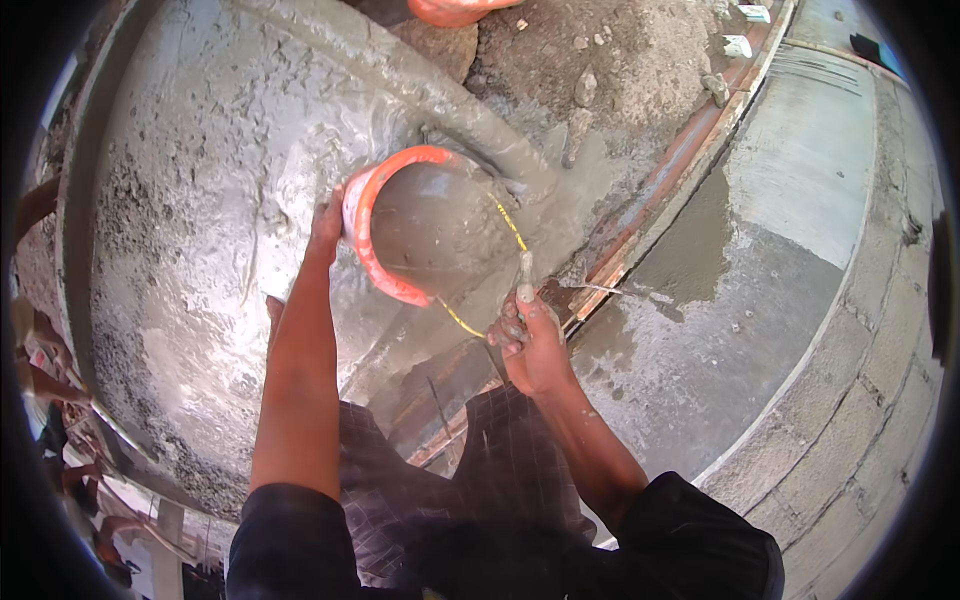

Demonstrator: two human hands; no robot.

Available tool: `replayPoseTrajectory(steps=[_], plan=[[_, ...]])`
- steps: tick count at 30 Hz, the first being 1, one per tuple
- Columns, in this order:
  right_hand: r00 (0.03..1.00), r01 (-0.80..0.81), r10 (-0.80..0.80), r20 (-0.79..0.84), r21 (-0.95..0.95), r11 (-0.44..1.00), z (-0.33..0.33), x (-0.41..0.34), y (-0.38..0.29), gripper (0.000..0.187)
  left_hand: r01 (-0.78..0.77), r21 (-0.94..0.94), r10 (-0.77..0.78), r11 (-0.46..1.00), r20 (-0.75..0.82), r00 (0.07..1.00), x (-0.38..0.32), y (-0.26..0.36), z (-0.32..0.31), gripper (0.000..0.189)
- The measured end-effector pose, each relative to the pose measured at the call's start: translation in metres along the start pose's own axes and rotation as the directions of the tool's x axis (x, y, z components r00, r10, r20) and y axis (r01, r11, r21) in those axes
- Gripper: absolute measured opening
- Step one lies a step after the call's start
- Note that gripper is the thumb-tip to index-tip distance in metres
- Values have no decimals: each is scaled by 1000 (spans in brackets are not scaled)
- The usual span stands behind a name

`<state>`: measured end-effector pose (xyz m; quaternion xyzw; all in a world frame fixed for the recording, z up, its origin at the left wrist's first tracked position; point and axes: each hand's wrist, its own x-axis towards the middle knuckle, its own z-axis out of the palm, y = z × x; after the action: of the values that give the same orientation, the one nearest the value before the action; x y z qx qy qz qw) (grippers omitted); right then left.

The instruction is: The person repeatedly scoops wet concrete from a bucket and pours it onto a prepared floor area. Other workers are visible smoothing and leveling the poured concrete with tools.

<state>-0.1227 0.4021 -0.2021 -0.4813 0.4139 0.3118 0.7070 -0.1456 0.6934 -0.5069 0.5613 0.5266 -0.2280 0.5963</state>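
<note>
An orange-rimmed bucket (364,232) lies tipped over the wet concrete (195,202), its mouth toward the right. Grey wet mix fills the mouth and meets the mix spread beyond it. My left hand (327,225) presses against the bucket's outer left side; most of its fingers are hidden behind the wall. A yellow rope handle (510,221) with a grip sleeve runs from the rim to my right hand (529,326). The fingers of that hand, smeared with cement, are closed around the handle.
A form board (675,176) edges the pour on the right, beside a concrete slab (697,360) and a block wall (832,390). Another orange bucket (457,9) is at the top, near rocks and soil (592,45). Other people's limbs (56,375) show at the left rim.
</note>
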Motion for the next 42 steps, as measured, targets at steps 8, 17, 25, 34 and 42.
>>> replayPoseTrajectory(steps=[8, 17, 25, 34, 42], plan=[[988, 98, -116, -106, -159, 982, -111, -121, -118, 29, 124, -151, -37, 981, 479, 877, -173, 0, 117, 65], [831, 386, -491, -262, -366, 847, -282, -174, -209, 47, -114, 87, 69, 990, 404, 912, -377, 78, 330, 48], [729, 588, -596, -337, -138, 797, -408, -147, -253, 35, -487, 176, 347, 856, 503, 792, -489, 131, 478, 47], [691, 686, -518, -504, 230, 690, -486, -214, -316, 31, -828, 164, 586, 536, 634, 505, -686, 203, 532, 37], [853, 472, -499, -152, 629, 617, -545, -313, -379, 34, -939, 48, 293, 342, 944, 155, -844, 184, 536, 43]])
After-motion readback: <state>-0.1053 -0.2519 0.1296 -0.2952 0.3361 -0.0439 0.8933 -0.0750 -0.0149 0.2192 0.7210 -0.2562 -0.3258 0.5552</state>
